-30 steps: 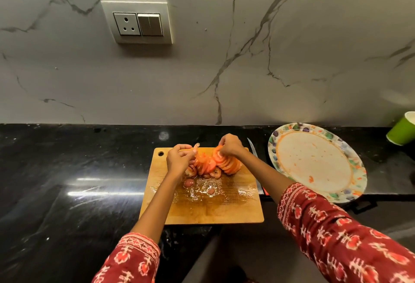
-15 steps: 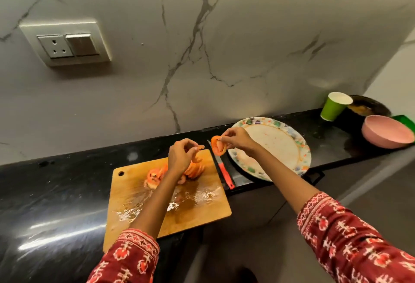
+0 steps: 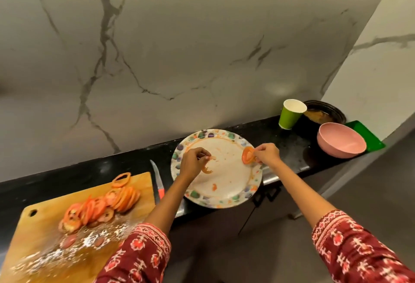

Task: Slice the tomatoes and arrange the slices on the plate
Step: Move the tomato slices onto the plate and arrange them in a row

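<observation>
A round plate [image 3: 226, 200] with a coloured patterned rim sits on the black counter. My right hand [image 3: 267, 153] pinches a tomato slice [image 3: 247, 155] over the plate's right rim. My left hand [image 3: 193, 163] is over the plate's left side, fingers closed on a thin floppy tomato piece [image 3: 207, 169] that hangs down to the plate. A small tomato bit [image 3: 214, 187] lies on the plate. Several cut tomato slices [image 3: 102, 204] lie in a fanned row on the wet wooden cutting board [image 3: 45, 255] at lower left.
A knife [image 3: 158, 180] with a red handle lies between board and plate. At the back right stand a green paper cup [image 3: 291, 114], a dark pan [image 3: 324, 112], a pink bowl [image 3: 341, 140] and a green tray [image 3: 370, 135]. The counter's front edge runs just below the plate.
Both hands have moved right from the cutting board to the plate, each carrying tomato. The view has swung right, putting the plate in the middle.
</observation>
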`<control>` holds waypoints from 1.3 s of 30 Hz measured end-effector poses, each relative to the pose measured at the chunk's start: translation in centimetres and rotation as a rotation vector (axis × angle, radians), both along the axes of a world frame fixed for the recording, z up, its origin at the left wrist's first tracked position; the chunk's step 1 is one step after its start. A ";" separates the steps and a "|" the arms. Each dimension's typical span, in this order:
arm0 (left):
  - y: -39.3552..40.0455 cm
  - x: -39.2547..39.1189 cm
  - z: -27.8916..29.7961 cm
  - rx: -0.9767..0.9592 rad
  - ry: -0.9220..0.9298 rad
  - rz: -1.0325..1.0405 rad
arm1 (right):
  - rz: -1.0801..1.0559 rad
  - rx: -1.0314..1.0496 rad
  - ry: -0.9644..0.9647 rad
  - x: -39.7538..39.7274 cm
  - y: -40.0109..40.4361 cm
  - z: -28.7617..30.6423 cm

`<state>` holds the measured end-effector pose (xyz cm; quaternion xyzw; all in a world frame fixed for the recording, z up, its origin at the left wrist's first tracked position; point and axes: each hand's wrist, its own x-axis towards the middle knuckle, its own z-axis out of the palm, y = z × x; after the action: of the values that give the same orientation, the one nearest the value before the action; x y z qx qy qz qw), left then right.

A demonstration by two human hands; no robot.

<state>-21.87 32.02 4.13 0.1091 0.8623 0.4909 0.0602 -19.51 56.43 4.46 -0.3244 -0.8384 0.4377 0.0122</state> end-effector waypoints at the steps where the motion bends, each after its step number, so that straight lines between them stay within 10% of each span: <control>1: 1.0 -0.3 -0.2 -0.012 0.005 -0.005 | -0.009 0.005 -0.008 -0.3 0.8 -0.3; 16: 11.2 -3.3 -0.7 -0.143 -0.017 -0.170 | -0.117 -0.011 0.063 -1.0 1.9 -3.3; 27: 14.1 -4.7 -1.8 -0.075 -0.129 -0.195 | 0.136 0.153 0.070 -2.3 4.8 -2.9; 39: 11.9 -2.3 -3.7 -0.430 -0.080 -0.240 | 0.703 0.346 -0.043 -4.4 3.7 -2.0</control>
<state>-24.16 43.91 0.40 0.1758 0.9246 0.2896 0.1742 -23.92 60.13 2.42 -0.0198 -0.9599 0.2605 -0.1015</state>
